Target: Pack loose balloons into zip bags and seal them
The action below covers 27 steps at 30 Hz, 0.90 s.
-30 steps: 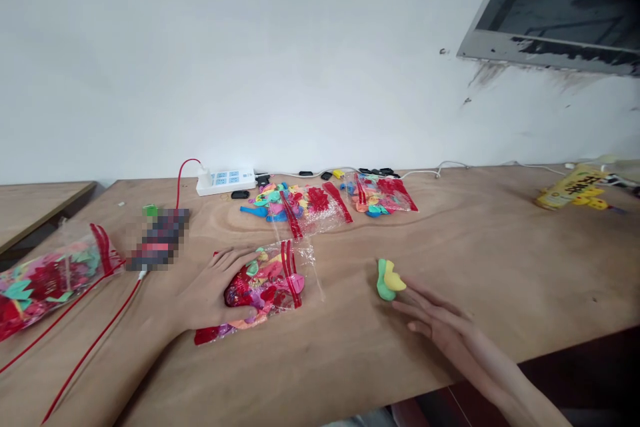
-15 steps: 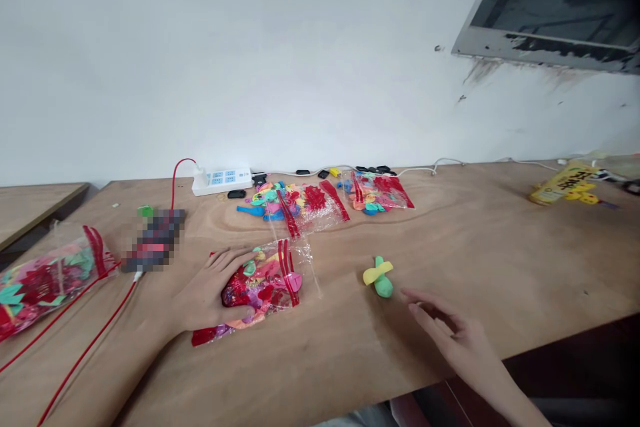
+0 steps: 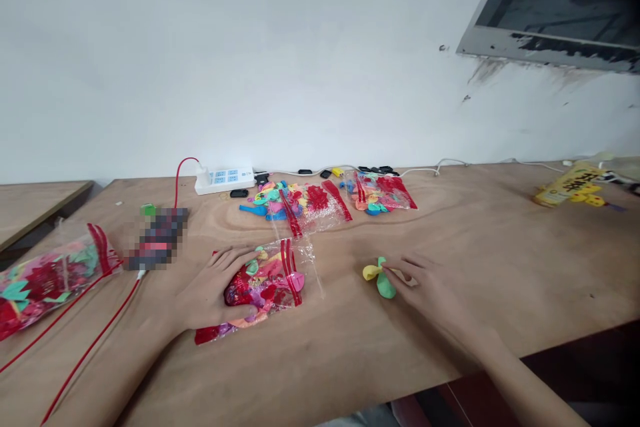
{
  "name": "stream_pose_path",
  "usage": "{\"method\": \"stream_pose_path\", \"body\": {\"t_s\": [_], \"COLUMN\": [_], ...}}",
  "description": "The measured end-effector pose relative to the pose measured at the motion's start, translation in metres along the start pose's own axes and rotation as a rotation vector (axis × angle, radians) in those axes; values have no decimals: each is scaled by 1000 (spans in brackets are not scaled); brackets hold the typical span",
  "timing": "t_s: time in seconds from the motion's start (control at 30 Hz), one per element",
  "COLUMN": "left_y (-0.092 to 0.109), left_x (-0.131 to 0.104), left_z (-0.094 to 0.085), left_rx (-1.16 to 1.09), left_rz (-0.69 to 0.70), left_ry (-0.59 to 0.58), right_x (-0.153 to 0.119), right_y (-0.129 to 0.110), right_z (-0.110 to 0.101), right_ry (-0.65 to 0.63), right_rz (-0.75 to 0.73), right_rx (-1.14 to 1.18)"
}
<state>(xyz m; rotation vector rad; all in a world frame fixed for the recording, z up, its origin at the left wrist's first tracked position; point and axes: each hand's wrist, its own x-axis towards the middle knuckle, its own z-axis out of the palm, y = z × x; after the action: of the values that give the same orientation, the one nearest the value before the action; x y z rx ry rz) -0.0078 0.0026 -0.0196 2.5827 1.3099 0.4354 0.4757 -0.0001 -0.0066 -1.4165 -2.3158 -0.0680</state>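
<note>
Yellow balloon (image 3: 371,272) lies across the green balloon (image 3: 385,285), both deflated, on the bare wood of the table (image 3: 340,347), to the right of the nearest bag and apart from it. Right hand (image 3: 440,287): thumb and forefinger tips brought together, apparently clamped on the inner end of the yellow balloon where it crosses the green. Cannot tell whether the grip also takes in green rubber.

Handling notes (judgement): thin rubber is limp and clings, so a small fingertip pinch suits it better than a full grasp. Pinch lightly but firmly, low against the wood. To take one colour alone, nip only the upper layer; to take both, set the pads over the crossing. A slow lift would show which layers are caught. Pulling hard on one end would stretch it and let it snap back.

Left hand (image 3: 213,287): fingers and thumb spread apart, laid over the near bag (image 3: 286,277) of mixed balloons. Light, even pressure should steady the slick film without squeezing contents toward the side where a pink balloon (image 3: 297,281) sits.

Surroundings: two more balloon bags (image 3: 317,203) (image 3: 385,193) toward the wall; red cable (image 3: 95,343) left of the left forearm, best kept clear of the sleeve side.
</note>
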Motion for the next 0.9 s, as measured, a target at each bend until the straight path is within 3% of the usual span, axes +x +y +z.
{"method": "stream_pose_path", "body": {"t_s": [0.17,0.37,0.5,0.67,0.9], "left_y": [-5,0,2,-1,-3], "left_x": [-1,-1,0,0,-1], "left_z": [4,0,-2,1,3], "left_rx": [-10,8,5,5,-5], "left_rz": [12,7,8,12,9], "left_ry": [-1,6,3,-12,-7], "right_x": [-13,12,17,-12,-49], "right_y": [0,-19,-14,1,4], "right_z": [-9,6,6,-7,-8], "right_ry": [-37,-96,-69,-35,-60], "right_rz": [16,-99,-117,-93,-77], "right_rx": [8,-20,-31,3,-20]}}
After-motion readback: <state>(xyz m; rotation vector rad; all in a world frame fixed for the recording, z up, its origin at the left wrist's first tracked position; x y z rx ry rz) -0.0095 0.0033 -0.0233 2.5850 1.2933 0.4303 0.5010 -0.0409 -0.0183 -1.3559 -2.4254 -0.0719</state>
